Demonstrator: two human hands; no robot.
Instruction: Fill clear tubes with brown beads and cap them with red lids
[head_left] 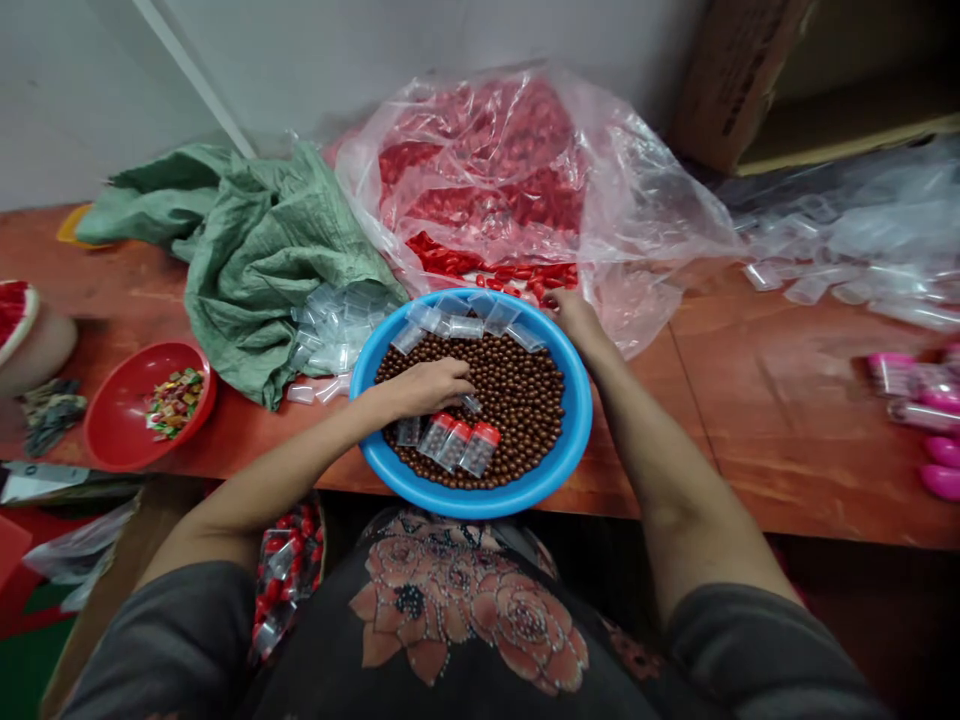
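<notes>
A blue basin (576, 410) holds a bed of brown, glossy beads or candy balls (517, 400). Over them is my left hand (439, 385), its fingers closed on a small clear plastic container (471, 403). Just below it lie several filled clear containers with red caps (480, 450). Open-looking clear containers (466, 327) rest along the basin's far side. My right hand (574, 312) is beyond the far right rim, its fingers curled at the loose red caps (517, 278); what they grip is hidden.
A big clear bag of red caps (487, 170) stands behind the basin. To the left are a green woven sack (277, 250), clear containers (337, 325) and a red bowl (112, 420) with colourful wrapped pieces. More clear containers (847, 270) and pink-capped ones (892, 372) lie right.
</notes>
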